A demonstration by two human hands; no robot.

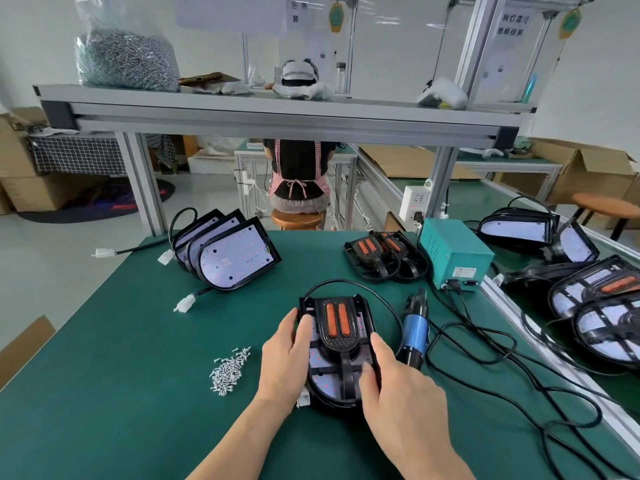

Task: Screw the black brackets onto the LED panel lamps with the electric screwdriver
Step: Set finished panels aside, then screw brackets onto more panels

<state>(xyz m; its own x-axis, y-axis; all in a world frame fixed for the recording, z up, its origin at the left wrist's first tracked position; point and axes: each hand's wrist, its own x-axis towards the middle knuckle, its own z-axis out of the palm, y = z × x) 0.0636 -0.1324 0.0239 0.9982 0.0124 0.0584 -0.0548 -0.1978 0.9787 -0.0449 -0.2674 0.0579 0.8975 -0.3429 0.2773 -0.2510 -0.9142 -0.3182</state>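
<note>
Green matting covers the tabletop [121, 375] in front of you. At lower centre of the frame a lamp [325, 384] lies flat with a black bracket [341, 336] set on top of it, the bracket's two orange strips running toward the top of the frame. Your hands are apart, one on each side of this lamp. Your left hand [287, 355] rests on its left edge with the fingers nearly straight, the fingertips touching the bracket's upper left corner. Your right hand [398, 393] lies on the lower right part, the index finger stretched along the lamp's right edge and the thumb pressing on the bracket's narrow stem; neither hand is curled round anything. Just right of the lamp the screwdriver [417, 329] lies on the tabletop, blue-bodied and untouched, its black cable looping off toward the lower right. Left of your left hand sits a small heap of screws [230, 370]. In the upper left of the tabletop a lamp stack [235, 258] leans with white plugs trailing on wires. Above the screwdriver lie spare brackets [381, 254], and beside them a teal power box [453, 251]. More bracketed lamps [595, 306] crowd the right edge.
</note>
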